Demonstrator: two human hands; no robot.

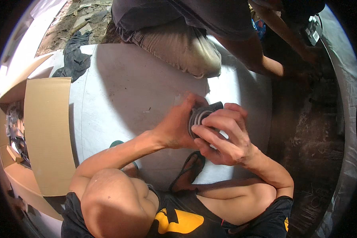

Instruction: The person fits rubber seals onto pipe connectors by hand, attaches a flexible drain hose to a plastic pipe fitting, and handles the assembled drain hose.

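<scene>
Above the pale sheet, both hands meet on a dark round part with grey concentric rings (198,118) and a short black piece jutting from its far side. My left hand (179,125) is wrapped round the left side of it. From the right, my right hand (228,137) grips its ringed face, with bent fingertips pressed on the rings. The fingers hide much of the part, and I cannot tell exactly what it is.
An open cardboard box (47,139) with plastic-wrapped and black items stands at left. A dark cloth (73,57) lies beyond it on the pale sheet (127,79). Across from me another person's knee (186,55) rests close by, their arm reaching over dark ground (305,115).
</scene>
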